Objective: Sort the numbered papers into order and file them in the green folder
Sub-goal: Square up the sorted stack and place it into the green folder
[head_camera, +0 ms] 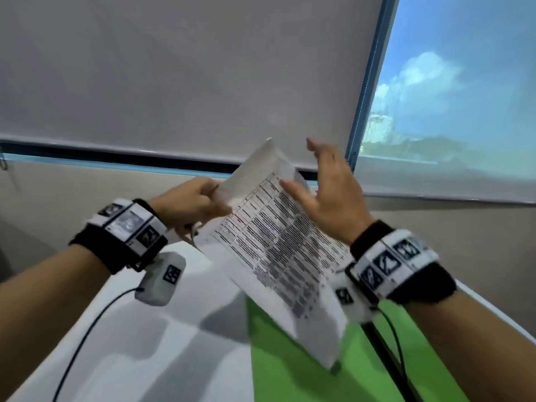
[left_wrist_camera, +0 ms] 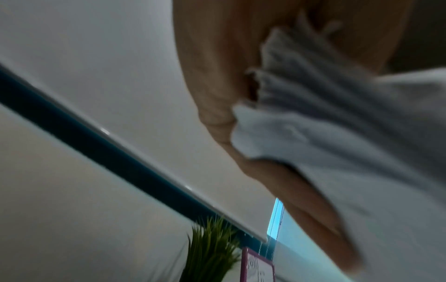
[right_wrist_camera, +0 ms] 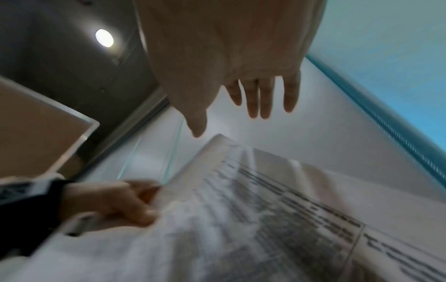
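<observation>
Right now the papers [head_camera: 278, 242] are hanging in the air as a loose sheaf, tilted, with the long axis running from the upper corner near the window blind [head_camera: 174, 82] down toward the green folder [head_camera: 290, 367], which is lying open and flat on the table [head_camera: 162, 343] directly beneath the lower corner of the sheaf. The printed face is turning toward the person; the page numbers are too blurred to read.

The left hand [head_camera: 191, 207] is pinching the sheaf at its left edge, thumb and curled fingers closed on the sheets, so it is carrying all the weight. The right hand [head_camera: 327, 192] is spreading wide just beside the upper right edge, fingers [right_wrist_camera: 260, 99] straight and holding nothing; whether the thumb is touching the top sheet I cannot tell.

Judging by this, sorting is under way and the right hand, nearer the free corner, is placed to peel the next sheet.
</observation>
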The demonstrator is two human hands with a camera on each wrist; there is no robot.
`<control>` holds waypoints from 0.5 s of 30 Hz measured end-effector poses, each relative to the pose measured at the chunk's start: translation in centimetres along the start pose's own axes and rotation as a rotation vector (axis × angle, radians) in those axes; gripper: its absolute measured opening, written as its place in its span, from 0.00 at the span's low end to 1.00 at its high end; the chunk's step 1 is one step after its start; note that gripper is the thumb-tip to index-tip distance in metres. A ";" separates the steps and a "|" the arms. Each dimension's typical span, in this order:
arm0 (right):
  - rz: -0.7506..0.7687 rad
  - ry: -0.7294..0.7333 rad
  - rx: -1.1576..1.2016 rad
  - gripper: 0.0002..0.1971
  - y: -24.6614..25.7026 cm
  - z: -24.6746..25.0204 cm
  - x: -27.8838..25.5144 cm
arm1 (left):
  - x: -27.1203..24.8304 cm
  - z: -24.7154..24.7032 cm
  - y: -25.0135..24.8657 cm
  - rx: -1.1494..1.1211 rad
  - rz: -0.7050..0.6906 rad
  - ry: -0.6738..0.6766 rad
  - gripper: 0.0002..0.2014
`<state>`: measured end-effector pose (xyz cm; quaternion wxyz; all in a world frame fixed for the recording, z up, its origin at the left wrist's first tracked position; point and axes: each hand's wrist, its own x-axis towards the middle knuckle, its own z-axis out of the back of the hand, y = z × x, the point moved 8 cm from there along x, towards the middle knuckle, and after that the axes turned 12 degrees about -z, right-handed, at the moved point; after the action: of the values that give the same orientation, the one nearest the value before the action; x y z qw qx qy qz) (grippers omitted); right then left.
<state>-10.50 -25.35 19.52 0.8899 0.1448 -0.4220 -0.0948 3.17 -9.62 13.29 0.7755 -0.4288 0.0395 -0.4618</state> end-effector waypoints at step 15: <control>-0.653 0.475 0.405 0.19 -12.7 -15.3 -9.2 | 2.7 -8.1 12.1 0.109 0.128 0.471 0.12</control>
<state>-4.96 -31.88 -0.64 0.8393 0.4592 -0.1483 -0.2505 9.27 -14.25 0.62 0.7946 -0.2635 0.2213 -0.5003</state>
